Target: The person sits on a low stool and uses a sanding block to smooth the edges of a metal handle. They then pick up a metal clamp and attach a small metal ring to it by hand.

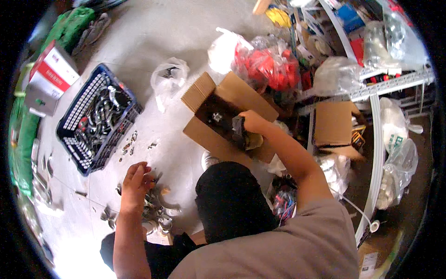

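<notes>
My right hand [253,122] reaches into an open cardboard box [200,131] and is closed on a dark grey piece [238,126] whose kind I cannot make out. Inside the box, a small shiny metal part [216,117] lies on the dark bottom. My left hand [134,180] hovers by a pile of metal fittings [162,216] on the floor, its fingers loosely bent and apart. No object shows clearly in it. Part of the pile is hidden behind my left hand and forearm.
A blue plastic basket [129,122] full of metal parts stands at the left, beside a red and white carton [55,76]. Small pieces [129,146] are scattered nearby. A clear plastic bag [168,76] lies beyond. Metal shelving [377,139] with bags and another cardboard box [332,123] fills the right.
</notes>
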Motion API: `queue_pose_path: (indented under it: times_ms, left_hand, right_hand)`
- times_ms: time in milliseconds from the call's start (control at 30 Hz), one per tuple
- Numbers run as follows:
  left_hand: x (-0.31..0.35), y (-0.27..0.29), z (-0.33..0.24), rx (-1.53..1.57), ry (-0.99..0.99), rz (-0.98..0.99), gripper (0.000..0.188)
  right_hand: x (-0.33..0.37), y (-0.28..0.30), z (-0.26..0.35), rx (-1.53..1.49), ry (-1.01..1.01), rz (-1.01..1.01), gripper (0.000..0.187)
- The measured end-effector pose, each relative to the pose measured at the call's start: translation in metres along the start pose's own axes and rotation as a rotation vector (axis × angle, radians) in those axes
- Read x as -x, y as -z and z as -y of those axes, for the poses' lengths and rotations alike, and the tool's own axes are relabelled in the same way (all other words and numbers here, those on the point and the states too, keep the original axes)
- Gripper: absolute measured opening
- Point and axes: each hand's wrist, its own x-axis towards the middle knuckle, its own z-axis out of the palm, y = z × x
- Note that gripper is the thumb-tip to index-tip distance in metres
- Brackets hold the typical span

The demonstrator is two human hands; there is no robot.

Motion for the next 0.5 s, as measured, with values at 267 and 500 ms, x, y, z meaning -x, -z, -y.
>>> queue_pose_path:
  times_ms: [267,500]
  left_hand:
    - [0.031,0.004,-0.013,0.078,-0.085,0.133,0.035]
    - [0.044,0.02,-0.022,0.662,-0.335,0.241,0.051]
  right_hand:
    - [0.077,0.047,0.172,-0.452,0.362,-0.189,0.011]
    - [0.127,-0.017,0.302,-0.653,0.646,0.152,0.017]
